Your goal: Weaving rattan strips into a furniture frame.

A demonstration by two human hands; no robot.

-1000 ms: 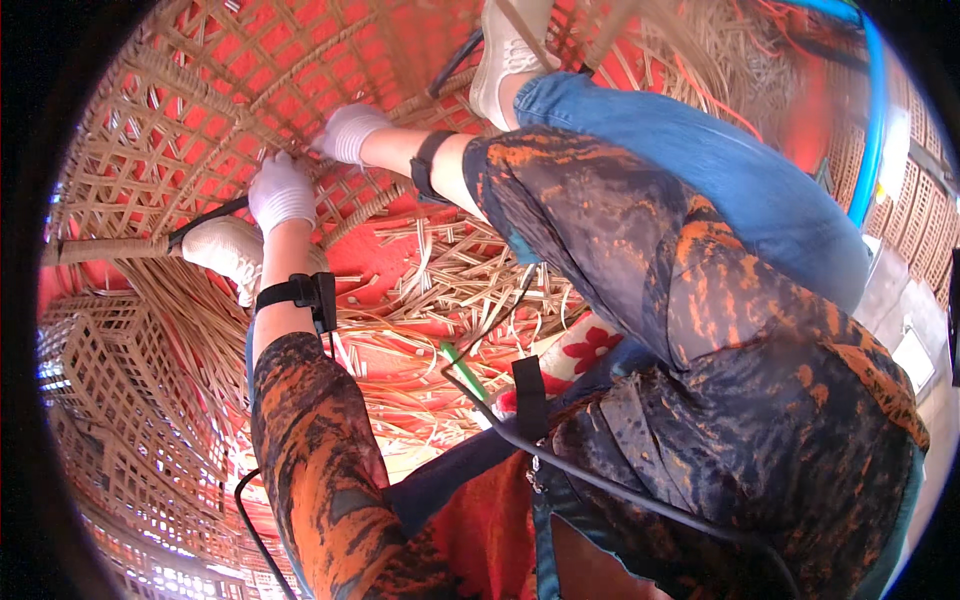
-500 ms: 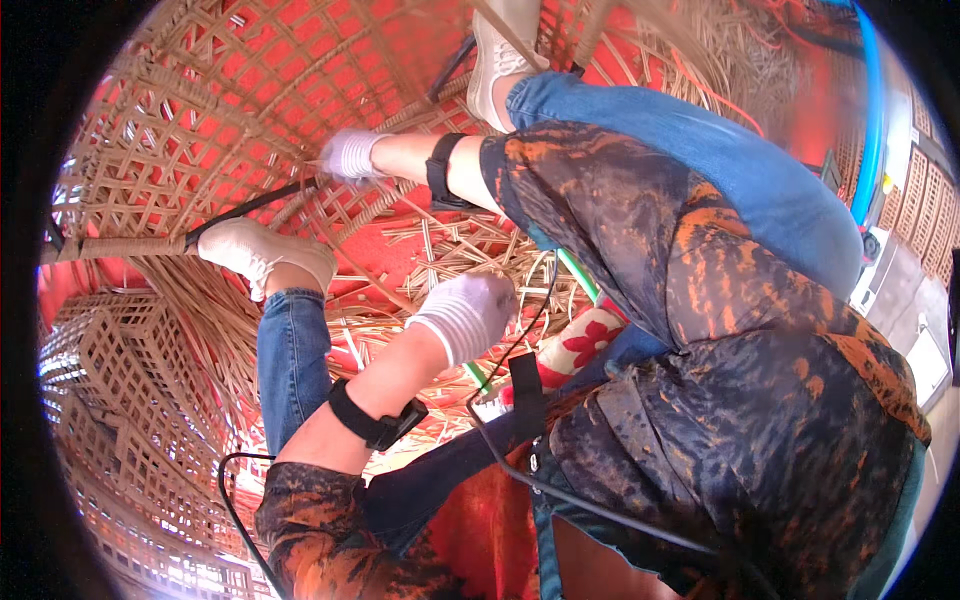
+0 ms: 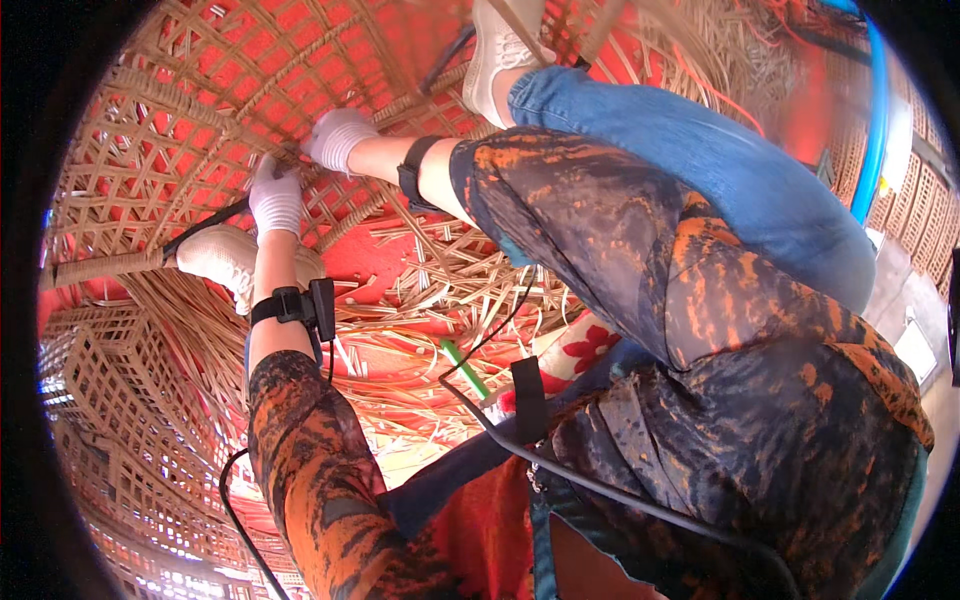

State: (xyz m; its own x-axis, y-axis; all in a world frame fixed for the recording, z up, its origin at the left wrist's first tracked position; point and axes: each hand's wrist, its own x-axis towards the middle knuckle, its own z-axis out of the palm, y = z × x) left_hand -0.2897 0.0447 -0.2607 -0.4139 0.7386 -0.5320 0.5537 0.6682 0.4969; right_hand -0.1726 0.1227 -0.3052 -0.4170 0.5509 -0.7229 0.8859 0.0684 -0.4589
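Brown open cane lattice (image 3: 150, 165), upper left, appears light, springy; best held at wrapped ribs (image 3: 180, 103); white-gloved left hand (image 3: 275, 195), white-gloved right hand (image 3: 339, 139): finger closure indeterminable

From where I stand, this is a weaving workshop. Indicators: open-lattice basketwork (image 3: 172, 92), upper left; further woven work (image 3: 130, 352), lower left; loose cut strips (image 3: 462, 268) scattered over the red floor (image 3: 362, 256), centre.

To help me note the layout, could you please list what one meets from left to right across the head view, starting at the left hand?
Left gloved hand, right gloved hand, slim green strip, red-flowered fabric, blue tube.
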